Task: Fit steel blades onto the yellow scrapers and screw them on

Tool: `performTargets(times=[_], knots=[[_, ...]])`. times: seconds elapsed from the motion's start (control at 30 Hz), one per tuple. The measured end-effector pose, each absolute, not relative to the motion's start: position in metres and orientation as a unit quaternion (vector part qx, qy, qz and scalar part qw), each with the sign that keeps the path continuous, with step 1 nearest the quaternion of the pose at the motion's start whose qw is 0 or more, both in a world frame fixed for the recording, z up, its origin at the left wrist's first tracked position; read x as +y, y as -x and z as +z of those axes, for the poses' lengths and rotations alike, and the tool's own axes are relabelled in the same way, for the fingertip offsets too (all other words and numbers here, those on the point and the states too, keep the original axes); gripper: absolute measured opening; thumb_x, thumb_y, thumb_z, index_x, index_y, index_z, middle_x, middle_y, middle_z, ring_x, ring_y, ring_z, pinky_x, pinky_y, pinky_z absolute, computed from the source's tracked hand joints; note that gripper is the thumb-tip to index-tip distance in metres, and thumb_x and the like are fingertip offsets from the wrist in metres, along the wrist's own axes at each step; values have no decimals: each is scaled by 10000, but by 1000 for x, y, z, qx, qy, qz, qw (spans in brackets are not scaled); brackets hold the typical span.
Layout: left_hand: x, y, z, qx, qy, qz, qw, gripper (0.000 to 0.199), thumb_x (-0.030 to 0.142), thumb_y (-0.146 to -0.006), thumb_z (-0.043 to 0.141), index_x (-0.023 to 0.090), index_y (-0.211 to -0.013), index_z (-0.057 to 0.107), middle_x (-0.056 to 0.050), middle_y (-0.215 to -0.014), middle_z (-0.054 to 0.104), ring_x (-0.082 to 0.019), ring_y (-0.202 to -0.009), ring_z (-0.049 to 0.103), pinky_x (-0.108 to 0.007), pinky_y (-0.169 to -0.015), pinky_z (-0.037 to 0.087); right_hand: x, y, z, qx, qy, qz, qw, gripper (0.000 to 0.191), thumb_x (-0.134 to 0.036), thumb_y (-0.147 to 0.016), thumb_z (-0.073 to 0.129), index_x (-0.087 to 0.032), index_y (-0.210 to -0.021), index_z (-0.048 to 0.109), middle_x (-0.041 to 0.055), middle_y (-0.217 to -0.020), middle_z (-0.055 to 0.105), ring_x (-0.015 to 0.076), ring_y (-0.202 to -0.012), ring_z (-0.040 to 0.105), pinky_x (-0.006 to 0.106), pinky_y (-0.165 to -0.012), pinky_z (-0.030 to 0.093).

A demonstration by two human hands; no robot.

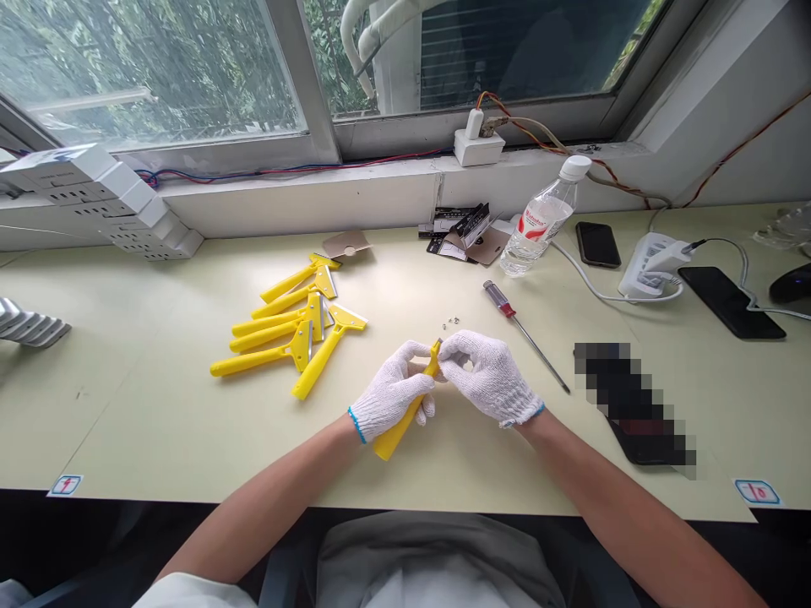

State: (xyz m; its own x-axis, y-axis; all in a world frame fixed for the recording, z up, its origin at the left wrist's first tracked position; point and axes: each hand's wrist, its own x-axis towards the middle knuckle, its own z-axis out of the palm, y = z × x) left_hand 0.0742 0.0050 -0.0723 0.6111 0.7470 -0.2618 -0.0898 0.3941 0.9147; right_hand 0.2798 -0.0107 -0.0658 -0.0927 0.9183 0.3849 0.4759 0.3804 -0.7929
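Observation:
My left hand (391, 392), in a white knitted glove, is wrapped round a yellow scraper (394, 432) held at a slant over the table. The scraper's head points away from me, and its handle end points toward my body. My gloved right hand (487, 373) pinches at the right side of that head; whatever is between its fingertips is hidden. Just beyond the hands lie several tiny metal pieces, apparently screws (450, 322). A screwdriver (525, 334) with a red and clear handle rests to their right. Several more yellow scrapers (266, 369) lie grouped on the left.
A water bottle (538, 221) leans back right near torn black packaging (465, 230). Phones (598, 245), a power strip (647, 263) and cables occupy the right. White boxes (127, 203) are stacked at the left by the window; a cardboard piece (347, 245) lies behind the scrapers.

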Motion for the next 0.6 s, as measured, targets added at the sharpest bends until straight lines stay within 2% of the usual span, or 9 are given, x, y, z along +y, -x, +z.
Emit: performTargets(times=[0.13,0.37,0.5,0.6], knots=[[5,-74,-72,349,-501,276,742,366,254,-905,692,231,-1246,564,-97,-1196,770,-122,-573,710,-274,-514,603,-10,-280,-66,-700,490,251,455,162,-72,-907,662,-217,-905,736,-4,-888,776,135,-723,673,266,-681,541],[5,-72,-71,363,-537,275,710,366,262,-926,656,228,-1285,593,-101,-1205,764,-115,-588,715,-256,-524,596,-10,-281,-66,-693,500,250,454,111,-121,-926,675,-224,-946,709,-2,-886,770,153,-744,696,288,-727,574],[3,-74,-70,361,-527,279,717,357,262,-920,664,229,-1267,586,-95,-1173,771,-120,-571,706,-263,-511,590,-12,-280,-66,-709,512,198,441,129,-119,-922,641,-238,-947,685,15,-894,767,175,-758,699,314,-755,583],[1,-76,-70,371,-526,286,710,377,240,-896,658,230,-1268,600,-59,-1058,773,-127,-566,701,-268,-522,594,-14,-279,-67,-729,506,156,433,147,-118,-945,600,-244,-958,674,31,-903,770,189,-783,709,327,-781,587]])
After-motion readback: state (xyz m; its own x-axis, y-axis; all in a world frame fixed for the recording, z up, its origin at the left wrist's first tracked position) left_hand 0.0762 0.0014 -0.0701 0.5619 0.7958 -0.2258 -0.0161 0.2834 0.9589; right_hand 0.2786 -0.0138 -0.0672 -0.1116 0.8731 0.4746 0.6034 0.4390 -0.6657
